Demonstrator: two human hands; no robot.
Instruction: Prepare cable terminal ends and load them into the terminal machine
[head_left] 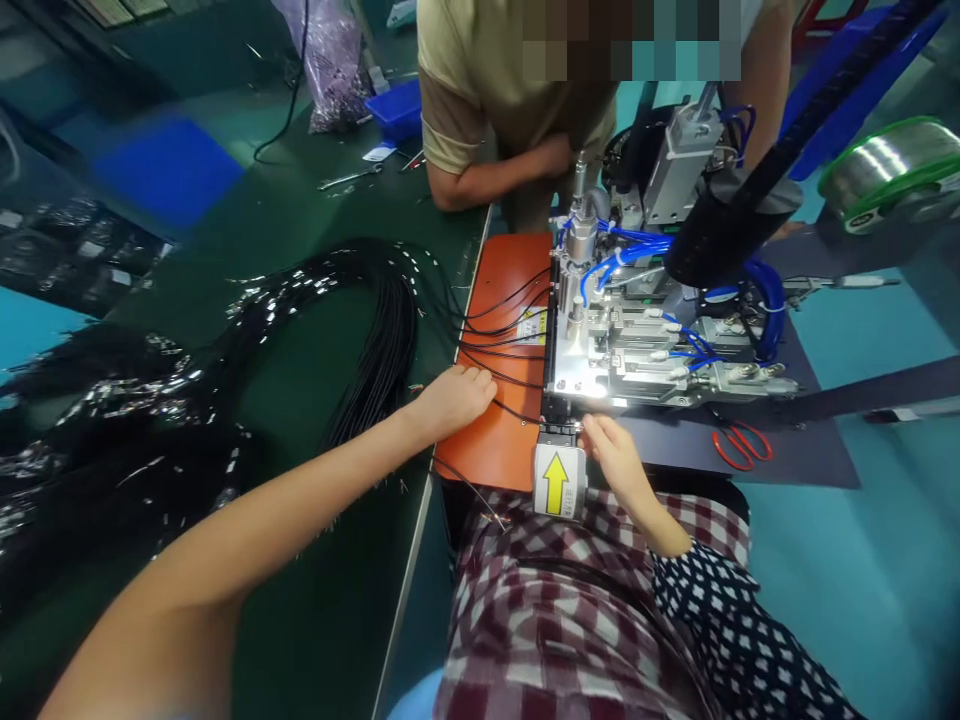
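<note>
Front black cable [515, 411] lies across the orange plate [487, 460], running to the machine's [577, 378] near end. Left hand [457, 398] curled over its outer stretch; can't tell if it's gripping. Right hand [613, 455] drawn narrow at the machine; contents hidden. I'd guide the cable in straight, fingertips clear of the mechanism, no drag from the cable bundle [386, 350].

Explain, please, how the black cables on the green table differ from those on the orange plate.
The table cables are many, the plate cables few. The table cables form a thick arching bundle, while the plate cables run separately to the machine. Both are thin and black.
</note>
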